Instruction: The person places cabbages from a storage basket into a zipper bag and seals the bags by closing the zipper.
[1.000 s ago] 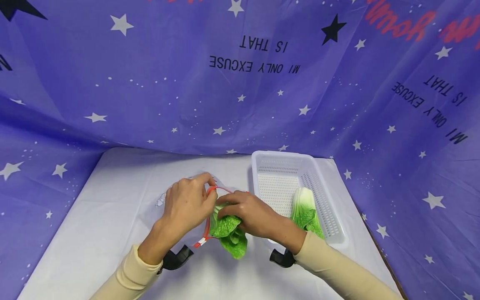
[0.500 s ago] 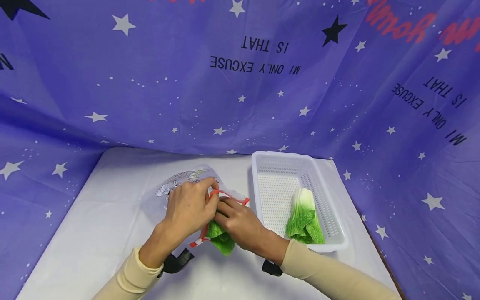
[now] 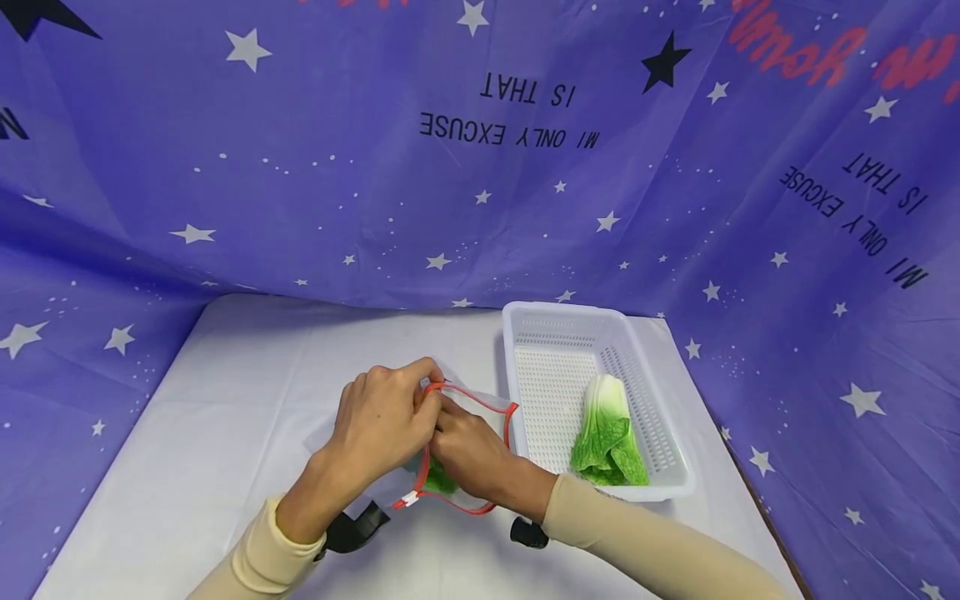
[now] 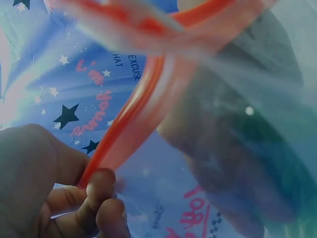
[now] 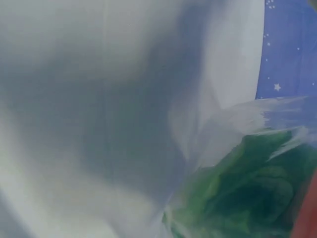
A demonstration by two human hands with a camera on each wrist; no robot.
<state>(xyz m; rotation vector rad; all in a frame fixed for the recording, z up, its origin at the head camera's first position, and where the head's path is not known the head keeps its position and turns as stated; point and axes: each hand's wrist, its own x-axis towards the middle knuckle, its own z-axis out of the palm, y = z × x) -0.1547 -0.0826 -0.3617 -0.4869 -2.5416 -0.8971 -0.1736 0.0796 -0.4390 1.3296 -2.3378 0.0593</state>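
Note:
A clear zip bag with a red zip edge [image 3: 468,393] stands with its mouth towards me. My left hand [image 3: 378,417] pinches the red edge between thumb and fingers; the left wrist view shows this grip on the red strip [image 4: 126,121]. My right hand [image 3: 472,446] reaches through the mouth, holding a napa cabbage [image 3: 438,477]. Most of that cabbage is hidden by the hands. In the right wrist view its green leaves [image 5: 237,198] show through the plastic, while the right fingers cannot be made out there.
To the right stands a white perforated basket [image 3: 512,354] with another napa cabbage [image 3: 609,433] in it, white stem end away from me. A white cloth covers the table [image 3: 217,400]. Purple star-printed curtains [image 3: 420,217] hang behind and at both sides.
The right hand has pushed the cabbage leftward into the bag, and its leaves now lie within the red edge. The bag's mouth now surrounds the right hand. The left hand keeps its hold.

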